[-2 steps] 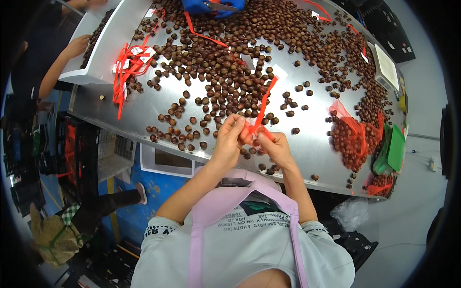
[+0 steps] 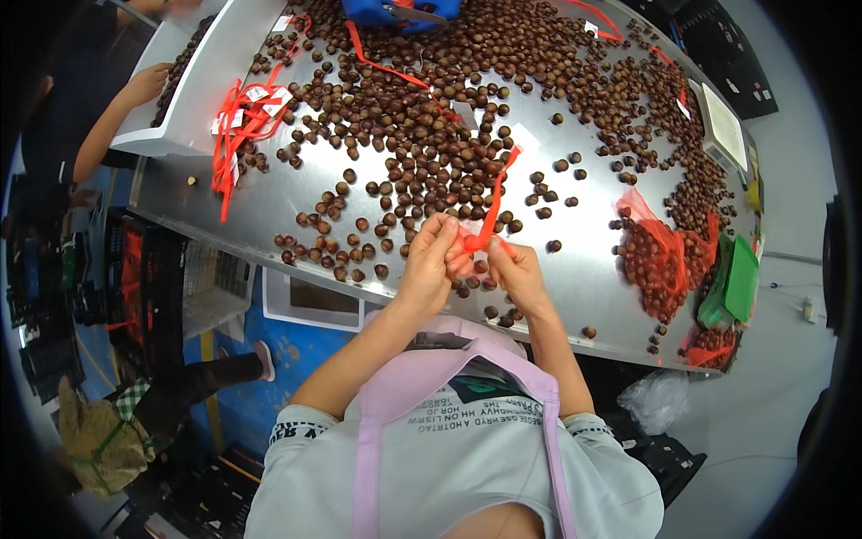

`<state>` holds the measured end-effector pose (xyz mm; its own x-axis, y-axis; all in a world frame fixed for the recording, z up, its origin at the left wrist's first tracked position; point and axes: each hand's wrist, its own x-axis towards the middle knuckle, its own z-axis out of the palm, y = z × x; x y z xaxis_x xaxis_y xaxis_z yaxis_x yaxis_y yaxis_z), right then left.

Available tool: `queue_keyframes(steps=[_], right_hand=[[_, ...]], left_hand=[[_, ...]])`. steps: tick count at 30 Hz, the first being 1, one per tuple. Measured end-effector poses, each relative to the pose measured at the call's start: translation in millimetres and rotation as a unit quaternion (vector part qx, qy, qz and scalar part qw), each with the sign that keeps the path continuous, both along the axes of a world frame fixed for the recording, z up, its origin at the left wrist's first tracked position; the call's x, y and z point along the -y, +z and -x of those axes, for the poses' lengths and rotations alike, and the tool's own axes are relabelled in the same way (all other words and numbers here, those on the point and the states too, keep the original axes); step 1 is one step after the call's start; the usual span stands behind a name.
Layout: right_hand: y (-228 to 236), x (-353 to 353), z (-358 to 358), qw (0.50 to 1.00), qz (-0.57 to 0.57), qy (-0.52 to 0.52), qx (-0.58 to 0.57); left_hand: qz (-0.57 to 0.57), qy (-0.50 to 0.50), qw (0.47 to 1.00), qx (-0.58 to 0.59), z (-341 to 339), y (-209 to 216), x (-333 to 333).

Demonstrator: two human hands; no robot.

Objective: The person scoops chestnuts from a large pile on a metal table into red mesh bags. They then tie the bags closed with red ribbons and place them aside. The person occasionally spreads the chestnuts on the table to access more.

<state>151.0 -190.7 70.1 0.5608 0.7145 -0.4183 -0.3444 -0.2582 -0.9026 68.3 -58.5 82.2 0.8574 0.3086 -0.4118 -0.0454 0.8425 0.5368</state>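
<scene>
A red mesh net bag (image 2: pixel 491 218), drawn out into a narrow strip, stretches between my hands at the table's near edge. A white tag (image 2: pixel 524 138) sits by its far end. My left hand (image 2: pixel 433 258) is closed, its thumb and fingers pinching the red mesh. With bent fingers, my right hand (image 2: pixel 521 272) pinches the same mesh a little to the right; its fingertips are partly hidden. Round brown nuts (image 2: pixel 431 171) lie loose beyond and below my hands on the metal table (image 2: pixel 593 274).
Tagged red net bags (image 2: pixel 235 148) hang at the left beside a white bin (image 2: pixel 184 126). Filled red net bags (image 2: pixel 654 260) and a green scoop (image 2: pixel 742 274) are at the right. A blue object (image 2: pixel 373 11) stands at the back. A co-worker's hand (image 2: pixel 148 83) reaches into the bin.
The fingers of my right hand have shifted slightly against the mesh, and the red strip bends a little differently between my hands. The rest looks the same.
</scene>
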Motion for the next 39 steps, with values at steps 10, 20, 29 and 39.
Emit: queue_keyframes(steps=[10, 20, 29, 39], right_hand=[[-16, -19, -8, 0.909, -0.245, -0.211, -0.263], [-12, -5, -9, 0.989, 0.019, 0.014, 0.143], [-54, -12, -38, 0.934, -0.256, -0.139, -0.207], [-39, -16, -6, 0.998, 0.029, -0.004, 0.051]], left_hand=[[-0.177, -0.240, 0.947, -0.118, 1, -16, -12], [-0.114, -0.007, 0.992, -0.047, -14, -61, 16], [-0.318, -0.059, 0.942, -0.094, 3, -28, 8], [-0.066, -0.012, 0.993, -0.098, -4, -46, -8]])
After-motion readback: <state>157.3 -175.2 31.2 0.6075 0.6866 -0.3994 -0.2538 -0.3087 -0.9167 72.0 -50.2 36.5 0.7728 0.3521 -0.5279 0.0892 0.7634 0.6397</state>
